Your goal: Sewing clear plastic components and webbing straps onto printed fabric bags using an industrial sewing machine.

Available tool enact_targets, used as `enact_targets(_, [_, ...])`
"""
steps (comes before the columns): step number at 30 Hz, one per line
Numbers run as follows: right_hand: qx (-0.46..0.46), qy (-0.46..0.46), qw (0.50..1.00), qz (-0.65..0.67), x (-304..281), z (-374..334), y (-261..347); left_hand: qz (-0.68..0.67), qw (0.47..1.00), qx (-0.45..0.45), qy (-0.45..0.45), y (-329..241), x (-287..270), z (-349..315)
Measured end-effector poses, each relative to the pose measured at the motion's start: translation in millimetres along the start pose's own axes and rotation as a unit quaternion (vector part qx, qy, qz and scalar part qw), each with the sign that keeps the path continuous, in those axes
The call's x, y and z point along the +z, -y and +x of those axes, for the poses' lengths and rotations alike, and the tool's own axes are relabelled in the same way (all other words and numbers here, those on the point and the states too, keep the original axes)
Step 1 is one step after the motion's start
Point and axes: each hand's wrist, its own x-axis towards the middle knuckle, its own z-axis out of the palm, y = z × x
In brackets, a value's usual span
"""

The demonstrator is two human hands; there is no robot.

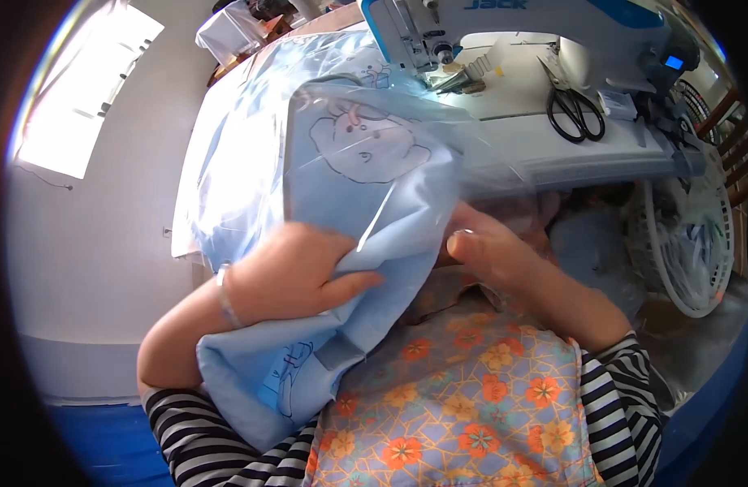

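Observation:
A light blue cloth (390, 235) with an outlined cartoon animal head lies across my lap and up toward the table. Its upper part is covered by a clear plastic bag (496, 154); the lower part hangs folded with a dark line drawing on it. My left hand (297, 264), a clear bangle on its wrist, is closed on the middle of the cloth, thumb along the top. At the cloth's right edge is my right hand (488, 247), thumb raised on the near side. Its other fingers are mostly hidden behind the cloth and bag.
A sewing machine (536, 24) stands at the back right of the white table. Black-handled scissors (575, 112) lie before it. More plastic-covered light blue cloth (244, 154) spreads over the table's left. A white basket (691, 243) holding plastic stands at right.

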Motion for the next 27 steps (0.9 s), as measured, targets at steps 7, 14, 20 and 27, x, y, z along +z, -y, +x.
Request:
enact_targets(7, [-0.011, -0.112, 0.993, 0.034, 11, 14, -12, 0.27, 0.873, 0.179, -0.364, -7, -18, 23])
enact_targets(14, [0.052, -0.108, 0.993, -0.016, 1, 3, -20, 0.292, 0.879, 0.179, -0.332, 43, -16, 39])
enact_targets(20, [0.072, -0.056, 0.995, -0.044, -11, -14, -28, 0.328, 0.879, 0.178, -0.297, 69, -27, -14])
enact_targets(27, [-0.079, -0.129, 0.967, 0.206, -22, 18, -21, 0.194, 0.944, 0.186, -0.189, 33, -85, 8])
